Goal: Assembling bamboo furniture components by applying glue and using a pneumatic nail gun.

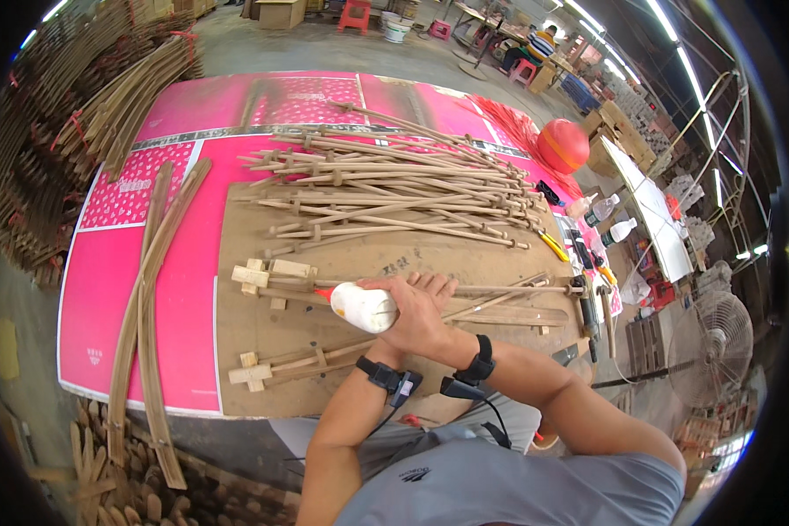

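My right hand point(419, 317) is wrapped round a white squeeze bottle point(366, 307) with a red tip, tilted so the tip points left. Beneath and against it, my left hand point(388, 351) is mostly hidden by the bottle and the right hand. Several fingertips show just beyond, close to a long thin wooden rod point(500, 289); whose they are is hard to make out. The rod lies across a wooden jig with light blocks point(251, 276) at its left end. Nearer to me, a second block point(251, 372) bears another wooden strip.
Several turned wooden rods point(394, 188) lie piled beyond the brown board point(263, 333). Two long curved slats point(149, 298) cross at the left, near tall slat stacks point(26, 158). At the right are yellow-handled pliers point(552, 245), bottles point(602, 210), a red ball point(563, 146) and a fan point(712, 335).
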`<state>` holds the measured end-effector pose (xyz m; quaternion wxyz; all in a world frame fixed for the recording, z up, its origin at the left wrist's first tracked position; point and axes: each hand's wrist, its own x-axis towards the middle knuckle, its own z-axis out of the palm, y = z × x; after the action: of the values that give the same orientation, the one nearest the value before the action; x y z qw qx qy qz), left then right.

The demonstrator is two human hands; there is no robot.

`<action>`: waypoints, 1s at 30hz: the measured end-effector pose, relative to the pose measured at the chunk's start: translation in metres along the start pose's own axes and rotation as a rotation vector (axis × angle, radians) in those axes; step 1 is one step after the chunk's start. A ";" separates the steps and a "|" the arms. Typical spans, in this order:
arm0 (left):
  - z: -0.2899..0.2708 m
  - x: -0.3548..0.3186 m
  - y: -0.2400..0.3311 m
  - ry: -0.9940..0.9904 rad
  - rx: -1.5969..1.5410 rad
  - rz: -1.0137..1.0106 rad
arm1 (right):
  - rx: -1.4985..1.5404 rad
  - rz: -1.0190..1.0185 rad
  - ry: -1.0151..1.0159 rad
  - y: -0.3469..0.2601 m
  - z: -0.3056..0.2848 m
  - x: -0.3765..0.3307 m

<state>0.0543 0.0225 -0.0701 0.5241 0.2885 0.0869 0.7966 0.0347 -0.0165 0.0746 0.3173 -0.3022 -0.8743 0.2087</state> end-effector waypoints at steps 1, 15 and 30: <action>-0.016 -0.002 -0.009 0.000 0.036 0.010 | 0.000 -0.002 -0.006 0.000 0.000 0.000; -0.063 -0.019 -0.072 0.042 0.158 0.192 | 0.025 0.167 -0.031 0.004 0.006 -0.003; -0.052 -0.012 -0.008 -0.257 0.712 -0.106 | 0.535 0.499 0.201 -0.006 -0.043 -0.036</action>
<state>0.0356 0.0242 -0.1206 0.4381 0.5453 0.3063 0.6457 0.0839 -0.0376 0.0932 0.4086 -0.4313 -0.6530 0.4697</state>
